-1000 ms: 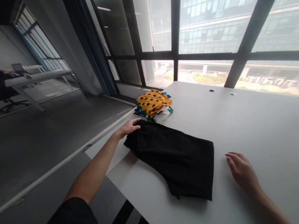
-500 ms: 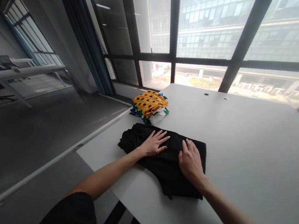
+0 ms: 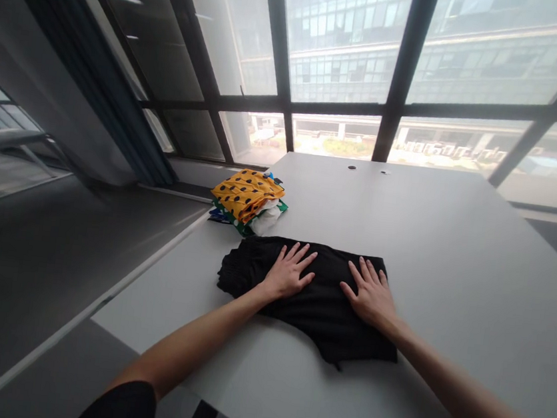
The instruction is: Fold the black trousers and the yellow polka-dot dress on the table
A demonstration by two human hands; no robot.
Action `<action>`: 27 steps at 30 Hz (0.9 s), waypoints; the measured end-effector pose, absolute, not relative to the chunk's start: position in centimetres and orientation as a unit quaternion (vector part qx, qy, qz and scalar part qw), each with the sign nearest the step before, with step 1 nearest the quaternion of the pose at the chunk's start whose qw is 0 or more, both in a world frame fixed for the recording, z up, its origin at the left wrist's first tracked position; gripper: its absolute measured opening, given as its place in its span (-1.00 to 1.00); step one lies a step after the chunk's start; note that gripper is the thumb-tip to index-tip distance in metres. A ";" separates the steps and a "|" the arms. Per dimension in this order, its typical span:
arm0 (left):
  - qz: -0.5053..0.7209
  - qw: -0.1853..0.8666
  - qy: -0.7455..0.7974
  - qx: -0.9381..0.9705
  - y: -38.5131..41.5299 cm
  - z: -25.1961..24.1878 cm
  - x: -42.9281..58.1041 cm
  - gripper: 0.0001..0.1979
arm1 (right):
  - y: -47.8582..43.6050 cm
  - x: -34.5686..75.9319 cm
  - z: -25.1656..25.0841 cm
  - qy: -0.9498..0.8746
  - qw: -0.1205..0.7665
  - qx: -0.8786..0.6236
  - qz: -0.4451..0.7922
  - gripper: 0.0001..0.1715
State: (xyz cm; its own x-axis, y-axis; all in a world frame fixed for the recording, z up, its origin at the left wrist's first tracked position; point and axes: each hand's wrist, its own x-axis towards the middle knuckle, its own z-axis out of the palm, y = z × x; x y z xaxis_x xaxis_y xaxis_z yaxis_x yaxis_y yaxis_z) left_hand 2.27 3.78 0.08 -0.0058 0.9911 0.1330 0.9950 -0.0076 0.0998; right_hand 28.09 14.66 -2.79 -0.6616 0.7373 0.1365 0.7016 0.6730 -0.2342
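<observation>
Black trousers (image 3: 320,308), folded lengthwise with a gathered elastic waistband at the left end, lie flat on the white table (image 3: 452,276). My left hand (image 3: 287,274) rests palm down near their middle, fingers spread. Toward the right end, by the leg hems, my right hand (image 3: 372,293) also presses flat on the cloth with its fingers apart. Neither hand grips anything. Just behind the waistband end sits a pile of folded clothes, topped by a yellow cloth with black dots (image 3: 245,192); white, green and blue fabric shows beneath it.
Two small round cable holes (image 3: 352,168) mark the far part of the table. Beyond it stand large windows with dark frames (image 3: 397,75). A dark blue curtain (image 3: 119,104) hangs at the left, and the table's left edge drops to a grey floor (image 3: 79,233).
My right hand has spread its fingers and moved slightly right over the trousers, whose right end has shifted a little. The left hand stays in place. The view has turned right.
</observation>
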 end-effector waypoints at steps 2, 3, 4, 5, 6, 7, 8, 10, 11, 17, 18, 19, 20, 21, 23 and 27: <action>-0.094 0.011 -0.692 -0.715 5.9 -0.1 4.7 -0.36 | 16.4 31.2 -3.0 -0.904 0.106 -0.407 0.071 -0.13; -0.097 0.009 -0.689 -0.719 7.0 -0.1 6.2 -0.35 | 17.3 32.8 -3.1 -0.903 0.103 -0.412 0.066 -0.13; -0.097 0.005 -0.689 -0.718 8.1 -0.1 7.7 -0.35 | 18.1 34.4 -3.1 -0.902 0.098 -0.416 0.064 -0.13; -0.095 0.001 -0.693 -0.714 9.3 0.1 9.3 -0.34 | 18.9 35.8 -3.0 -0.901 0.090 -0.419 0.066 -0.13; -0.094 -0.003 -0.698 -0.710 10.4 0.2 10.9 -0.32 | 19.5 37.1 -2.9 -0.901 0.079 -0.421 0.071 -0.13; -0.098 -0.003 -0.698 -0.709 11.5 0.4 12.6 -0.31 | 20.0 38.1 -2.7 -0.899 0.069 -0.425 0.078 -0.14; -0.106 0.000 -0.691 -0.715 12.6 0.5 14.3 -0.31 | 20.2 38.7 -2.4 -0.896 0.062 -0.432 0.085 -0.17; -0.125 0.006 -0.656 -0.744 14.2 0.3 17.3 -0.32 | 20.3 38.7 -1.8 -0.881 0.071 -0.458 0.094 -0.25; -0.130 0.004 -0.636 -0.761 14.8 0.1 18.5 -0.33 | 20.1 38.2 -1.4 -0.873 0.088 -0.470 0.097 -0.29; -0.080 -0.043 -0.582 -0.808 15.9 -1.0 19.0 -0.23 | 18.9 32.8 -1.0 -0.862 0.182 -0.451 0.144 -0.30; -0.075 -0.053 -0.582 -0.808 15.8 -0.7 17.8 -0.26 | 18.8 32.4 -1.3 -0.861 0.179 -0.452 0.148 -0.30; -0.072 -0.060 -0.587 -0.804 15.6 -0.4 16.2 -0.29 | 18.7 32.2 -1.6 -0.862 0.171 -0.454 0.145 -0.29; -0.069 -0.062 -0.597 -0.797 15.2 0.0 14.4 -0.30 | 18.7 32.2 -1.9 -0.865 0.160 -0.456 0.136 -0.27; -0.068 -0.059 -0.613 -0.785 14.7 0.5 12.3 -0.29 | 18.7 32.4 -2.2 -0.868 0.149 -0.457 0.124 -0.25; -0.070 -0.048 -0.656 -0.750 13.3 1.1 8.1 -0.25 | 18.7 32.8 -2.6 -0.874 0.128 -0.458 0.100 -0.22; -0.105 -0.049 -0.674 -0.730 10.2 1.4 1.9 -0.30 | 18.4 33.4 -2.7 -0.885 0.107 -0.444 0.091 -0.23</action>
